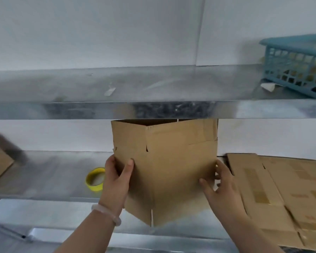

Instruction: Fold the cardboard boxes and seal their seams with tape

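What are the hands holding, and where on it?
Both hold the cardboard box: left hand grips its left edge, right hand its right edge.

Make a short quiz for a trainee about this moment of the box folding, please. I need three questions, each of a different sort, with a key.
1. True or false: the yellow tape roll lies left of the cardboard box, and no hand holds it.
2. Where is the blue basket? A: on the upper shelf; B: inside the box; C: on the floor.
3. Fill in: the left hand and the right hand grip the box by its two ___.

Key: 1 true; 2 A; 3 sides.
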Motion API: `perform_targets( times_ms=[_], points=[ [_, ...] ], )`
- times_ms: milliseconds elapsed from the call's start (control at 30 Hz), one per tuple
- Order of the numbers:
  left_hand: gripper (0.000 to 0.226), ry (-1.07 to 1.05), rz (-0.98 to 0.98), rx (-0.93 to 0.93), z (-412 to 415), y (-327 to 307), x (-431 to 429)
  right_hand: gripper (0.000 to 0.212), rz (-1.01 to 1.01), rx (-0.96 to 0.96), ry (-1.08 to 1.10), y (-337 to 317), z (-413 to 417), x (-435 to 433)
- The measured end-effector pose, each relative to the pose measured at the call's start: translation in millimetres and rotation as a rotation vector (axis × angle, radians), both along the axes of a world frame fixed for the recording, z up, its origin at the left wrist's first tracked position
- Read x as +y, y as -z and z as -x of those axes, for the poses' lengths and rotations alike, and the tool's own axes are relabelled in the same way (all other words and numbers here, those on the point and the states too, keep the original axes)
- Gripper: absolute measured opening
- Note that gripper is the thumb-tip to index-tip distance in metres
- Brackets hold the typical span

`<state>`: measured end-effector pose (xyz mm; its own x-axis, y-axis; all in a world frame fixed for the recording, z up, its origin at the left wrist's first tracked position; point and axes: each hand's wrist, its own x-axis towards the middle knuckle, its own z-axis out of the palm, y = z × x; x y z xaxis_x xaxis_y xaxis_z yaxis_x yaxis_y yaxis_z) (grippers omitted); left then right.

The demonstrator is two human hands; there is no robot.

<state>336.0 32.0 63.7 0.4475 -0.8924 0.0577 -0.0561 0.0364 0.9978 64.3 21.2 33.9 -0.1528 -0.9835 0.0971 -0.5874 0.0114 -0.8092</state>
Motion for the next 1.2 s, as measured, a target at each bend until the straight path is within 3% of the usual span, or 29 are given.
perform_targets(
  times_ms=[100,200,300,400,633,700,833,1000,1067,1133,1200],
  points=[
    [0.064,0.008,0.052,-0.065,-22.2,0.8,0.6,0.092,-0.042,0.097,-0.072,-14.7,-32.5,-11.4],
    [0.066,0.047,0.062,-0.093,-36.3,5.2,1.5,0.101,-0.093,-0.061,-0.109,-24.3,-52.7,-23.7],
    [0.064,0.090,0.044,-0.147,-50.0,12.4,-1.4,0.085,-0.034,-0.124,-0.069,-21.9,-55.9,-27.5],
    [0.065,0.147,0.037,-0.237,-59.6,17.0,-4.5,0.068,-0.002,-0.040,-0.069,-13.5,-55.4,-22.6],
    [0.048,0.306,0.175,-0.392,-67.9,11.3,-1.0,0.084,0.188,-0.101,-0.249,-22.1,-61.6,-19.2],
    [0.053,0.332,0.188,-0.412,-69.5,4.7,-2.3,0.076,0.211,-0.064,-0.292,-28.5,-62.4,-21.6],
    [0.063,0.330,0.162,-0.662,-74.1,-0.9,-8.2,0.052,0.256,0.049,-0.387,-36.1,-65.8,-25.3],
    [0.041,0.236,0.110,-0.607,-76.5,-9.4,-13.2,0.035,0.213,-0.015,-0.355,-42.0,-75.4,-30.3],
    [0.049,0.265,0.123,-0.557,-79.4,-12.6,-16.7,0.058,0.166,-0.085,-0.347,-47.9,-75.2,-35.3],
    [0.084,0.348,0.091,-0.443,-83.0,-18.6,-21.0,0.098,0.093,-0.119,-0.384,-52.3,-69.4,-44.5],
    [0.113,0.431,0.027,-0.402,-89.3,-23.1,-29.1,0.119,0.041,-0.072,-0.473,-55.6,-63.8,-56.2]
  ],
)
